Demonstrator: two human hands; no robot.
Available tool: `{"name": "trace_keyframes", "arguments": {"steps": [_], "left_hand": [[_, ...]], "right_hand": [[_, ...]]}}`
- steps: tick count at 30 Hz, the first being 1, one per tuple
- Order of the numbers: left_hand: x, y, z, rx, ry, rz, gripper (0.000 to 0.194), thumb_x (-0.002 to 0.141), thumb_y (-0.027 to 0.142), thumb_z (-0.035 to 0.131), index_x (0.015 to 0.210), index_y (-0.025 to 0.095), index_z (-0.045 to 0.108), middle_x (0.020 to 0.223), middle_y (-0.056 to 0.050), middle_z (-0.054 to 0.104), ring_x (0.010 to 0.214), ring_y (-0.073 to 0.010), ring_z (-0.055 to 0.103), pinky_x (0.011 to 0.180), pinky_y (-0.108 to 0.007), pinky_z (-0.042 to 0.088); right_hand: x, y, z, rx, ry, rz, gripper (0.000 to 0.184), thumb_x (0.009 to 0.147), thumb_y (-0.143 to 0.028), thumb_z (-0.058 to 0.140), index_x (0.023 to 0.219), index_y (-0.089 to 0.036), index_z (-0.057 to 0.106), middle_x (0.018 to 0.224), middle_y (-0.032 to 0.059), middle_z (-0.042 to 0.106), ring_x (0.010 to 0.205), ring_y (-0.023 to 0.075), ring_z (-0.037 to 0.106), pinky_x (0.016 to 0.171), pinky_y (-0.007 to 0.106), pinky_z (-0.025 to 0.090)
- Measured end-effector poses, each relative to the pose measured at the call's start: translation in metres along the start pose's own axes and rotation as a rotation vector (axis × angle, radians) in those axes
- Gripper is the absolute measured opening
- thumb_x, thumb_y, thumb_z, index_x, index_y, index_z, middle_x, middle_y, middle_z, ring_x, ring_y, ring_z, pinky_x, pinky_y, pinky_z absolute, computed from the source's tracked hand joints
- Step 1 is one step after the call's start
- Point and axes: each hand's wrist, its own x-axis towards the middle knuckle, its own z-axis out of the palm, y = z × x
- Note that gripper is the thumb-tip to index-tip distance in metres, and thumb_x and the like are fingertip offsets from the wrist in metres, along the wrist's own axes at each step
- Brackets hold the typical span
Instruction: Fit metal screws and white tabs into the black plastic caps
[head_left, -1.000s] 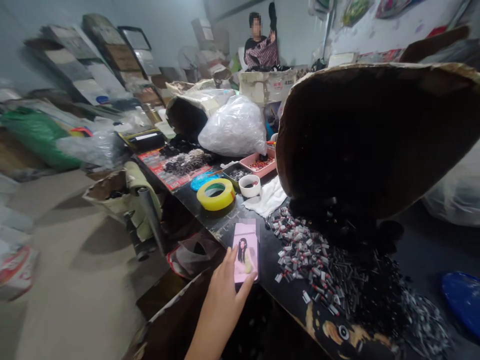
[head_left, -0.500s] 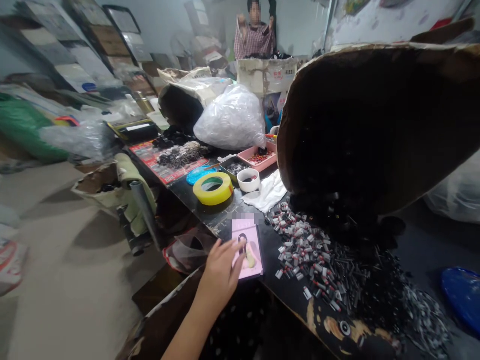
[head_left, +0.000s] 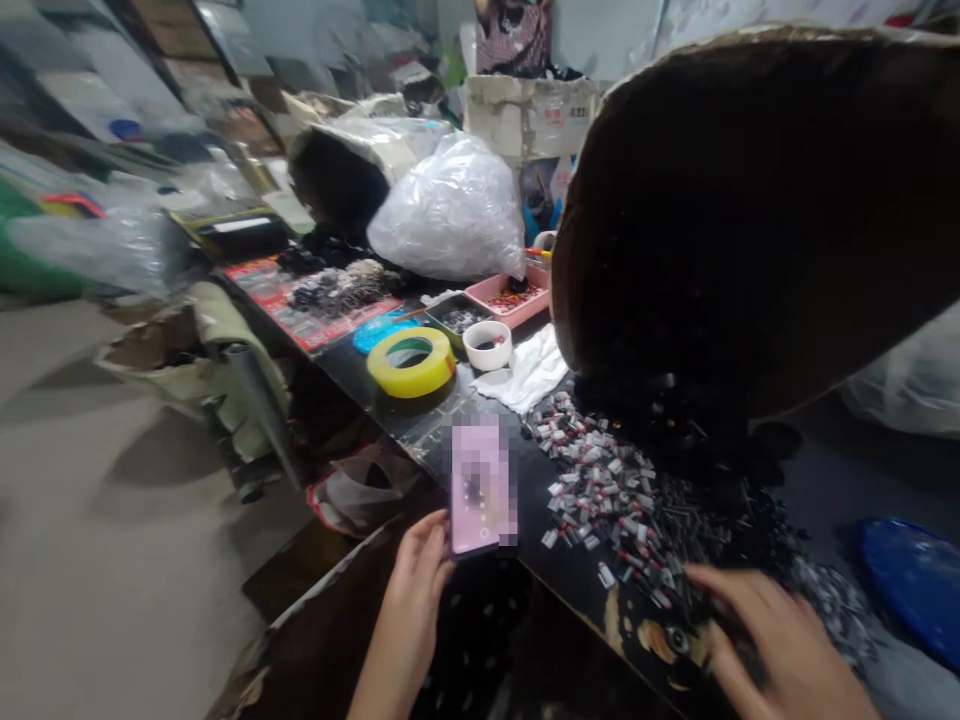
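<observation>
The landmark is the pink-screened rectangular phone (head_left: 476,500), located at the near edge of the black flat-topped table (head_left: 534,510); its lower end lies at that edge. The left hand (head_left: 420,560) is at the phone's lower left corner, fingers drawn close together; contact and grip cannot be confirmed. The right hand (head_left: 787,640), well to the right of the phone, has thumb and forefinger spread apart over the near side of the parts; motion blur prevents telling whether a part is between them.

Clearances: a narrow strip of tabletop separates the phone from the heap of small white, grey and red cylindrical parts (head_left: 600,475) to its right. Beyond the phone, the yellow ring-shaped tape roll (head_left: 411,384) and the crumpled white cloth (head_left: 525,375) limit travel. The large brown cardboard container (head_left: 570,255), beyond and right, limits reach with its rim.

Visibility limits: square blocks mask part of the phone's screen. The container's interior is too dark to read. Far beyond the phone, a person (head_left: 514,45) is cut off by the upper frame edge.
</observation>
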Motion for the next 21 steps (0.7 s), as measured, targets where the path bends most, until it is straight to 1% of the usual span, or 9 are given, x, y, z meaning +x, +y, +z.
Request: {"name": "trace_keyframes", "arguments": {"steps": [2, 4, 6, 8, 11, 13, 15, 18, 21], "left_hand": [[-0.009, 0.000, 0.004, -0.140, -0.096, -0.126, 0.042, 0.086, 0.050, 0.055, 0.109, 0.015, 0.063, 0.106, -0.015, 0.071, 0.094, -0.0318, 0.070, 0.083, -0.049, 0.057], [-0.014, 0.003, 0.007, -0.293, -0.150, -0.270, 0.037, 0.081, 0.042, 0.066, 0.108, 0.017, 0.064, 0.110, -0.012, 0.072, 0.100, -0.0294, 0.069, 0.088, -0.043, 0.056], [-0.016, 0.007, 0.008, -0.432, -0.161, -0.412, 0.037, 0.074, 0.028, 0.077, 0.108, 0.018, 0.065, 0.113, -0.009, 0.072, 0.104, -0.0251, 0.067, 0.091, -0.034, 0.055], [-0.015, 0.012, 0.009, -0.523, -0.156, -0.479, 0.039, 0.069, 0.019, 0.080, 0.106, 0.018, 0.067, 0.110, -0.007, 0.073, 0.101, -0.0217, 0.068, 0.089, -0.028, 0.055], [-0.013, 0.018, 0.011, -0.555, -0.151, -0.434, 0.036, 0.070, 0.017, 0.079, 0.104, 0.017, 0.068, 0.104, -0.006, 0.074, 0.094, -0.0191, 0.069, 0.087, -0.028, 0.057], [-0.011, 0.020, 0.010, -0.556, -0.153, -0.408, 0.037, 0.070, 0.017, 0.079, 0.105, 0.016, 0.068, 0.104, -0.007, 0.073, 0.093, -0.0197, 0.069, 0.087, -0.030, 0.057], [-0.010, 0.021, 0.010, -0.553, -0.157, -0.387, 0.037, 0.070, 0.017, 0.079, 0.106, 0.015, 0.068, 0.104, -0.008, 0.072, 0.094, -0.0209, 0.069, 0.087, -0.032, 0.057], [-0.018, 0.026, 0.013, -0.548, -0.151, -0.362, 0.038, 0.068, 0.018, 0.081, 0.104, 0.017, 0.069, 0.101, -0.006, 0.073, 0.093, -0.0203, 0.068, 0.085, -0.030, 0.057], [-0.042, 0.036, 0.025, -0.554, -0.157, -0.323, 0.040, 0.068, 0.021, 0.081, 0.106, 0.022, 0.069, 0.102, -0.004, 0.073, 0.095, -0.0200, 0.067, 0.084, -0.029, 0.057]], "right_hand": [[0.035, -0.003, -0.009, -0.096, -0.075, 0.056, 0.040, 0.080, -0.013, 0.045, 0.115, -0.025, 0.060, 0.101, 0.0063, 0.067, 0.087, 0.0250, 0.062, 0.077, 0.041, 0.049], [0.061, -0.002, -0.014, -0.154, -0.117, 0.058, 0.041, 0.080, -0.009, 0.043, 0.114, -0.022, 0.060, 0.106, 0.0082, 0.064, 0.094, 0.0269, 0.059, 0.082, 0.046, 0.047], [0.075, 0.001, -0.015, -0.195, -0.114, 0.058, 0.039, 0.084, -0.010, 0.044, 0.117, -0.020, 0.060, 0.111, 0.0096, 0.062, 0.098, 0.0274, 0.057, 0.084, 0.046, 0.045], [0.080, 0.007, -0.013, -0.235, -0.092, 0.059, 0.037, 0.088, -0.013, 0.046, 0.122, -0.020, 0.058, 0.113, 0.0097, 0.062, 0.099, 0.0274, 0.055, 0.085, 0.045, 0.044], [0.079, 0.014, -0.008, -0.273, -0.047, 0.039, 0.034, 0.092, -0.018, 0.047, 0.124, -0.022, 0.057, 0.114, 0.0080, 0.063, 0.101, 0.0276, 0.055, 0.084, 0.045, 0.042], [0.076, 0.017, -0.004, -0.278, -0.006, 0.016, 0.033, 0.092, -0.020, 0.048, 0.124, -0.023, 0.058, 0.114, 0.0070, 0.063, 0.103, 0.0281, 0.055, 0.084, 0.046, 0.042], [0.070, 0.014, -0.003, -0.265, 0.056, 0.000, 0.032, 0.092, -0.021, 0.050, 0.123, -0.023, 0.058, 0.114, 0.0070, 0.064, 0.103, 0.0287, 0.055, 0.085, 0.047, 0.041], [0.058, -0.004, -0.010, -0.127, 0.132, -0.081, 0.030, 0.092, -0.023, 0.051, 0.120, -0.023, 0.058, 0.114, 0.0074, 0.064, 0.105, 0.0270, 0.055, 0.086, 0.045, 0.042], [0.048, -0.037, -0.025, 0.083, 0.109, -0.264, 0.028, 0.088, -0.017, 0.053, 0.115, -0.022, 0.059, 0.114, 0.0068, 0.064, 0.111, 0.0232, 0.054, 0.093, 0.041, 0.042]]}}
